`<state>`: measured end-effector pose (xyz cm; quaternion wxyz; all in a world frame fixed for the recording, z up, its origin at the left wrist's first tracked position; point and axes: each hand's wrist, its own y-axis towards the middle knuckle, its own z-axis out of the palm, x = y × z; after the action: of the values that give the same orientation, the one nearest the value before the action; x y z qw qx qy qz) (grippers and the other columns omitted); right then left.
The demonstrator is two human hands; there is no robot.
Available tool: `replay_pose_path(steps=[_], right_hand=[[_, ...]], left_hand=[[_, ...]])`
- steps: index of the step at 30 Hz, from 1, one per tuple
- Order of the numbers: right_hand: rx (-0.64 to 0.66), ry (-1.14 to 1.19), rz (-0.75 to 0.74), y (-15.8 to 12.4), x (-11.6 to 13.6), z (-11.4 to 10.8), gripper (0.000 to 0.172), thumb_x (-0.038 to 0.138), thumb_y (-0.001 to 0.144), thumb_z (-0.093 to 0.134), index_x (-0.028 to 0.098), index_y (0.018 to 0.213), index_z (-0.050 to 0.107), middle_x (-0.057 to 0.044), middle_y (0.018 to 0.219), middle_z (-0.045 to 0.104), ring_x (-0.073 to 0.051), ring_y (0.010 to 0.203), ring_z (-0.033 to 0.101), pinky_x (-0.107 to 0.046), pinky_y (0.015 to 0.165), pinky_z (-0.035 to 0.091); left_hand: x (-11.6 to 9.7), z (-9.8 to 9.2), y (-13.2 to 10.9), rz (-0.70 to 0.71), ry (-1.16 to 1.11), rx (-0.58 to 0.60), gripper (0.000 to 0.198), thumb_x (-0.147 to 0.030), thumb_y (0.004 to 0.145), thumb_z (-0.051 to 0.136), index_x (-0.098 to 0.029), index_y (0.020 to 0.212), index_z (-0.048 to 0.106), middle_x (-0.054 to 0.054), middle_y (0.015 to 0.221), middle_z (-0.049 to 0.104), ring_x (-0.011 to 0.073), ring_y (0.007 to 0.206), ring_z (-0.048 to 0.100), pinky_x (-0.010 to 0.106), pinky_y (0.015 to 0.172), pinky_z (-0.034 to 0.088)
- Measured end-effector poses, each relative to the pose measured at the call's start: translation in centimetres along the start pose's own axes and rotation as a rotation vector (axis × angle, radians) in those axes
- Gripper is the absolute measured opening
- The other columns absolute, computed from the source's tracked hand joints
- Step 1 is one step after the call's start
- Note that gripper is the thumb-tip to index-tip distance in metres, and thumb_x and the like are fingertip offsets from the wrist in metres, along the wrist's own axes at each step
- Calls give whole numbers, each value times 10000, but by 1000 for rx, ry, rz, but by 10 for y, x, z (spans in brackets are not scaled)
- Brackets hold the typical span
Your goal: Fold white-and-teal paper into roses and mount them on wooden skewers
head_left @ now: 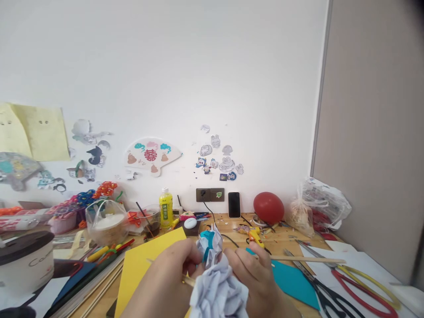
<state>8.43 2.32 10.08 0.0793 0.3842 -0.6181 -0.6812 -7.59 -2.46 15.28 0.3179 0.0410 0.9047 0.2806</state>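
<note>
Crumpled white paper (218, 289) stands between my two hands at the bottom centre, with a smaller white wad above it wrapped by a blue strip (207, 244). My left hand (177, 269) is closed with curled fingers at the left side of the smaller wad, near a thin wooden stick. At the right side, my right hand (250, 269) has bent fingers closed around a bit of blue material (251, 251). A wooden stick (308, 259) reaches rightward from behind the right hand. My fingertips are partly hidden.
Yellow paper (132, 274) lies left, blue paper (294, 282) right. Scissors with red and yellow handles (364, 287) and black scissors (318, 285) lie at the right. Behind are a glue gun (256, 237), phone (234, 205), red balloon (268, 207) and yellow bottle (166, 210). A cup (29, 265) stands left.
</note>
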Motion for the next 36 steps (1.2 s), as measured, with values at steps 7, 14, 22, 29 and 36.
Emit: replay_pose_path(steps=[7, 14, 22, 29, 36], right_hand=[[-9, -125, -42, 3, -4, 1, 245, 94, 884, 480, 215, 764, 656, 16, 763, 709, -115, 717, 589, -342, 922, 387], [-16, -132, 65, 4, -1, 0, 224, 77, 893, 455, 200, 854, 638, -26, 766, 722, -150, 701, 615, -380, 807, 447], [-78, -87, 127, 10, -17, -1, 230, 92, 908, 411, 162, 839, 618, -47, 744, 701, -150, 708, 606, -363, 790, 414], [-107, 21, 248, 13, -17, -1, 153, 84, 877, 447, 154, 859, 582, -74, 739, 670, -178, 712, 581, -329, 667, 473], [-95, 185, 392, 18, -13, -4, 146, 95, 879, 443, 181, 868, 560, -37, 746, 652, -147, 670, 571, -272, 587, 467]], left_hand=[[-9, -4, -13, 411, 358, -106, 175, -158, 795, 441, -228, 643, 494, 2, 617, 601, 178, 585, 588, 272, 551, 436], [-5, 13, -17, 646, 608, -320, 109, -131, 795, 491, -225, 740, 493, 17, 647, 583, 222, 568, 567, 326, 507, 436], [-10, 13, -14, 679, 555, -493, 203, -204, 853, 501, -134, 1040, 533, 83, 836, 666, 219, 749, 616, 323, 682, 464], [-13, 10, -12, 654, 411, -487, 194, -219, 872, 514, -154, 1053, 540, 88, 901, 669, 204, 802, 628, 308, 716, 489], [-9, 9, -9, 609, 243, -402, 138, -175, 871, 501, -190, 999, 552, 80, 940, 661, 200, 877, 630, 298, 750, 505]])
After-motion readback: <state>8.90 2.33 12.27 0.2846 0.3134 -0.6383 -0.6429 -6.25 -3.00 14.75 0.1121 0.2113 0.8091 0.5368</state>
